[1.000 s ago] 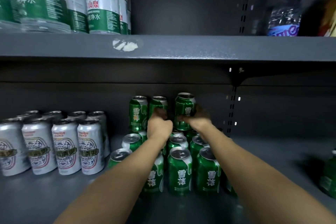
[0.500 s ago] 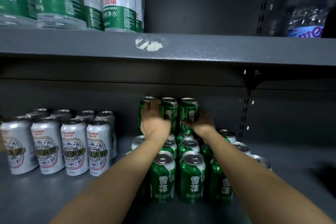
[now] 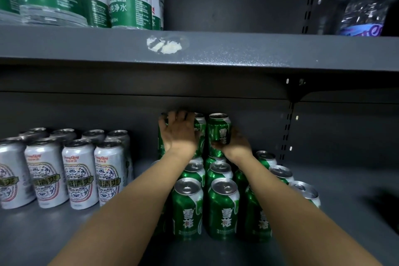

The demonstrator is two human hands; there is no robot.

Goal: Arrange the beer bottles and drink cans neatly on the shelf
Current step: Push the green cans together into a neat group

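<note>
My right hand (image 3: 234, 146) curls around the lower half of an upright green can (image 3: 219, 128) on the stack's second tier at the back of the shelf (image 3: 345, 190). My left hand (image 3: 178, 134) lies spread, fingers fairly straight, against the neighbouring stacked cans (image 3: 199, 129) just to its left. The held can's long axis is vertical; I judge it needs nudging leftward, flush with them. The silver cans (image 3: 79, 170) stand well apart.

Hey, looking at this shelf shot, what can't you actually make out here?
Head view only:
- Upper green cans behind the left hand: it covers their labels and count.
- Right hand grip on the top green can: fingers hidden behind the can.
- White cans: row cut by the left edge.
- Bottle at upper right: blurred, label unreadable.
</note>
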